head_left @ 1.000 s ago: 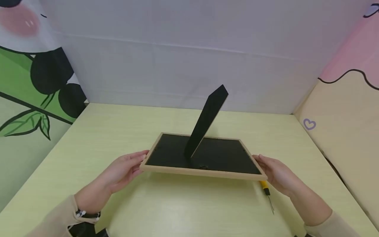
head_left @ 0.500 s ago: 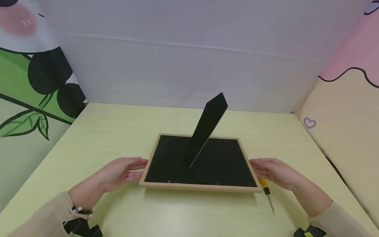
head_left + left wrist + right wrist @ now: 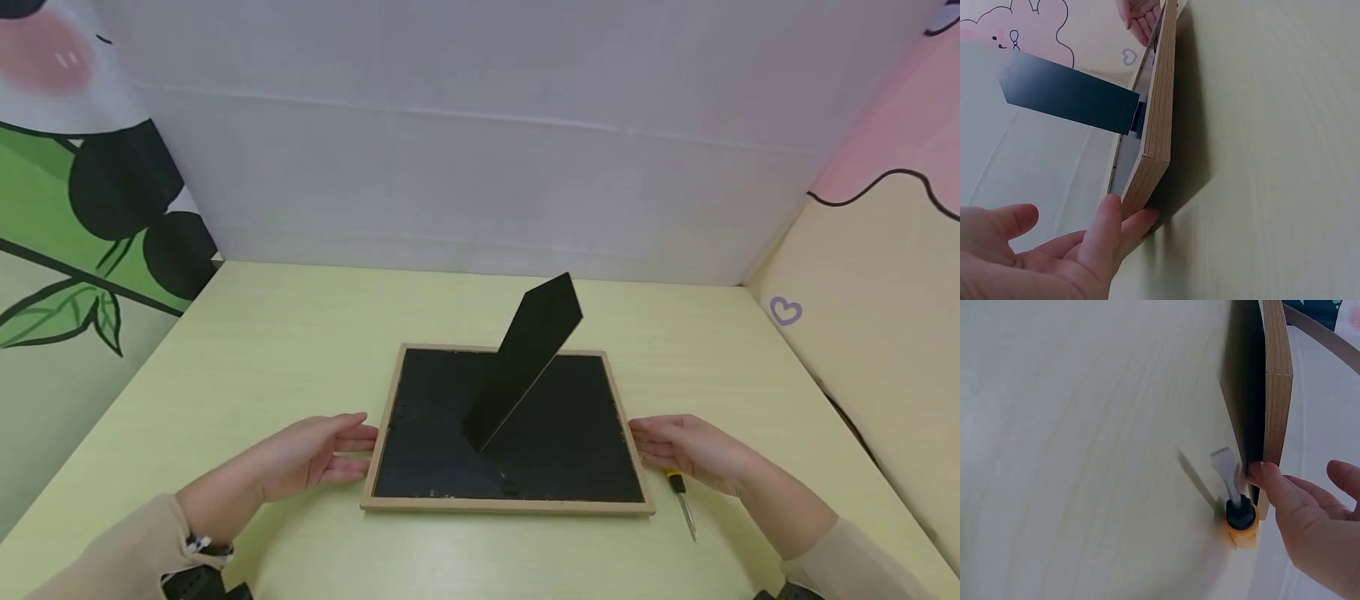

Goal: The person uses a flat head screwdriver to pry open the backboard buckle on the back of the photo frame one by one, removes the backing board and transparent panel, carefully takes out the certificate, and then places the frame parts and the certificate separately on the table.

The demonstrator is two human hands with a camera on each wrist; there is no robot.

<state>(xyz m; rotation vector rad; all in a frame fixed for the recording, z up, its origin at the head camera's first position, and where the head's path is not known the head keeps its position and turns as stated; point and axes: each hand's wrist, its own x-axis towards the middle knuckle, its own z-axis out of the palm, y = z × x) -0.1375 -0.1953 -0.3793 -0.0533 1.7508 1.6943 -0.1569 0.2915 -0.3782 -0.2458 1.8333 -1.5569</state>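
A picture frame [image 3: 570, 450] lies back side up between the two hands in the head view, with a light wooden border and a black backing. Its black easel leg [image 3: 528, 358] sticks up at a slant. The left hand [image 3: 315, 454] is at the left edge, thumb raised, fingers extended; in the left wrist view its fingertips [image 3: 1141, 222] reach under a frame corner. At the opposite edge, the right hand [image 3: 697, 450] has fingers under the wooden side [image 3: 1277, 419] in the right wrist view. A shadow shows beneath the frame, close over the table.
A screwdriver [image 3: 681, 500] with a yellow and black handle and flat tip lies on the table by the right hand. Pale wood table [image 3: 300, 333] surrounds the frame. A white wall [image 3: 480, 183] stands behind, with printed panels [image 3: 870, 333] on both sides.
The picture frame has come down toward the table and levelled out, its near edge dropping. Both hands have lowered with it, and their fingers have straightened. More of the black backing shows.
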